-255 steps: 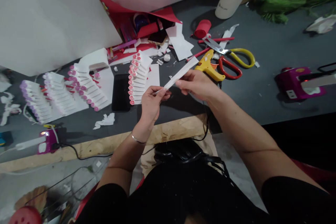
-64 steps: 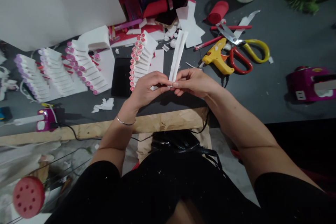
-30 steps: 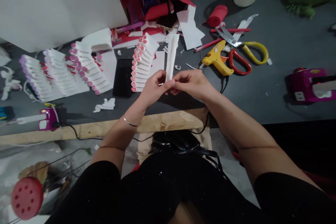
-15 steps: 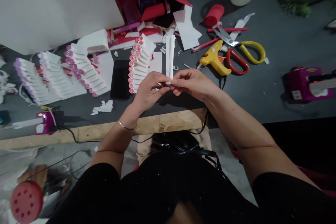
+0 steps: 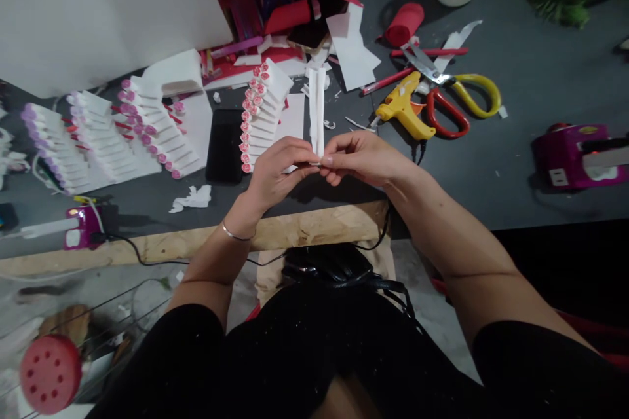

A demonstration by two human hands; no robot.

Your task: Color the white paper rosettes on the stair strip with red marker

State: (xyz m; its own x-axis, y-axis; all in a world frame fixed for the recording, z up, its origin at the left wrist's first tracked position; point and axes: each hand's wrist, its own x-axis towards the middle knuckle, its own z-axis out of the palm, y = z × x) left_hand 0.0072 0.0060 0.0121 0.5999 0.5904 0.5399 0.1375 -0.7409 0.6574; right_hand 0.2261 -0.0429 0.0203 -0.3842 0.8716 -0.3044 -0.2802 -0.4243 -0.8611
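Note:
Both hands meet over the grey table near its front edge, pinching the near end of a long white folded paper strip [image 5: 317, 111]. My left hand [image 5: 282, 169] has thumb and fingers closed on the strip's end from the left. From the right, my right hand [image 5: 361, 158] pinches the same end, fingers curled. The strip points away from me, and its tip between the fingertips is mostly hidden. Just left of my left hand lies a row of white paper rolls with pink-red flower-like ends [image 5: 260, 118]. A yellow glue gun [image 5: 407, 105] rests right of my right hand.
Scissors with red and yellow handles [image 5: 442, 82] lie beyond the glue gun. A black phone [image 5: 225, 146] and more rolls with purple-pink ends [image 5: 142, 124] are at left. Purple power sockets [image 5: 572, 157] stand at right. A wooden beam [image 5: 314, 226] runs along the front edge.
The fingertips have shifted slightly lower along the strip's near end, with both hands still pinching it. The whole view has moved a little; the other things lie as before.

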